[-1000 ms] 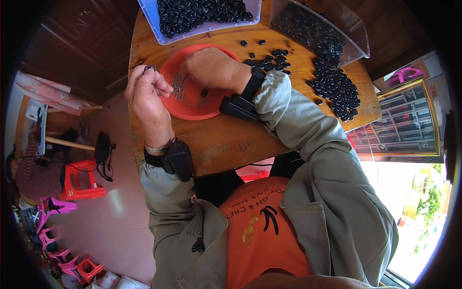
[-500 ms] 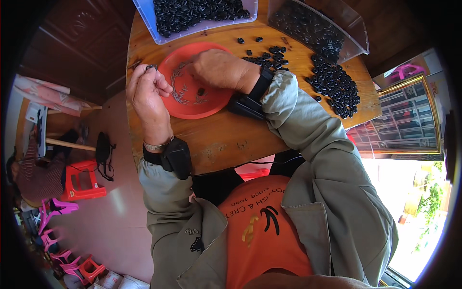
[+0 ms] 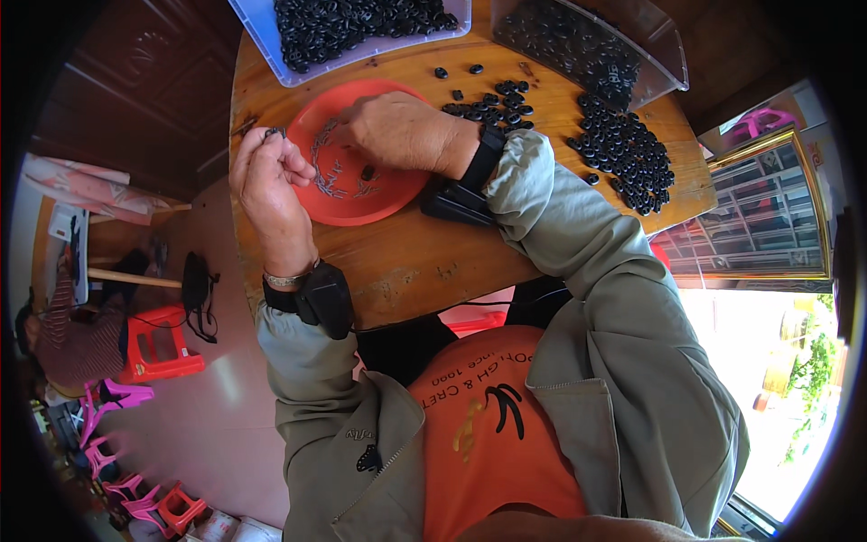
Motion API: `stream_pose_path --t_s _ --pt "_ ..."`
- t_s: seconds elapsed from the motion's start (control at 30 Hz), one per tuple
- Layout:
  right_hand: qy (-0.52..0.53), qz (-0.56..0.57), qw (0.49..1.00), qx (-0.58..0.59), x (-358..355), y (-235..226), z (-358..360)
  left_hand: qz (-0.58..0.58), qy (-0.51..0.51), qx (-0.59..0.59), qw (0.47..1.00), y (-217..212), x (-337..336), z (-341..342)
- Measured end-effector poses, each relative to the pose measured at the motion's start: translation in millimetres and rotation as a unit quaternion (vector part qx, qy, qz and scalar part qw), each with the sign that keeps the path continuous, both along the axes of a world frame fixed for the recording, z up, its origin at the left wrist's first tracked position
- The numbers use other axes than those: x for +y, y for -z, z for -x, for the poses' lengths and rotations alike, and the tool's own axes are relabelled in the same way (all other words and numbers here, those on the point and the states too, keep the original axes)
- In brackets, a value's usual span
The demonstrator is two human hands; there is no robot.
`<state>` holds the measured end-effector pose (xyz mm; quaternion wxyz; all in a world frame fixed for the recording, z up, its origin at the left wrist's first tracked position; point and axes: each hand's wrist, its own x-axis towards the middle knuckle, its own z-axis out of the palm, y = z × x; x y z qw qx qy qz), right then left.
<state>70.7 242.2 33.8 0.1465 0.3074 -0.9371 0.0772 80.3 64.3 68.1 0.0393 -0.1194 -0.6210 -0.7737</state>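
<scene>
At the left rim of a shallow red plate (image 3: pixel 361 213), my left hand (image 3: pixel 274 203) is raised with its fingers curled. A small black plastic piece (image 3: pixel 275 133) is pinched at its fingertips. My right hand (image 3: pixel 397 131) reaches over the plate with its fingers bent down toward the small silvery metal pins (image 3: pixel 325 173) scattered there. Its fingertips are mostly hidden, so anything between them does not show. A small dark piece (image 3: pixel 368 172) lies in the plate below that hand.
Beyond the plate stands a translucent bin (image 3: pixel 386 54) full of black pieces. A second clear bin (image 3: pixel 664 77) is tilted at the far right. Loose black pieces (image 3: pixel 623 149) lie heaped on the wooden table (image 3: pixel 406 271). Off to the left are a red stool (image 3: pixel 163 348) and a person (image 3: pixel 77 334).
The whole view has shifted slightly. My right hand's fingertips have moved a little within the plate, near the pins. My left hand stays beside the rim with the black piece.
</scene>
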Motion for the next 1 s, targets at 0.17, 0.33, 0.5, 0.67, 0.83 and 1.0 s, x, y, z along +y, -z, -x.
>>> stream_pose_path --t_s 0.17,0.33,0.5,0.67,0.83,1.0 --pt "0.028 -0.048 0.998 -0.011 12.9 -8.2 1.5 -0.007 0.003 0.002 1.000 0.4 -2.2 1.2" --pt "0.010 -0.040 0.999 -0.016 10.1 -6.7 2.2 -0.002 0.008 0.008 1.000 -0.1 -1.8 1.1" --pt "-0.014 0.000 1.000 0.014 11.7 -3.2 2.3 0.002 0.001 0.006 1.000 0.3 0.2 -0.4" --pt "-0.009 -0.038 0.998 -0.051 11.8 -13.5 -0.4 0.007 0.006 0.004 1.000 0.3 -0.8 -1.5" --pt "-0.047 -0.010 0.999 -0.001 6.0 -8.7 -1.6 0.014 0.011 0.011 1.000 1.3 -1.0 -0.5" --pt "-0.030 -0.079 0.996 -0.011 -1.3 -15.9 -4.1 0.015 0.006 0.005 1.000 1.1 -0.3 0.0"
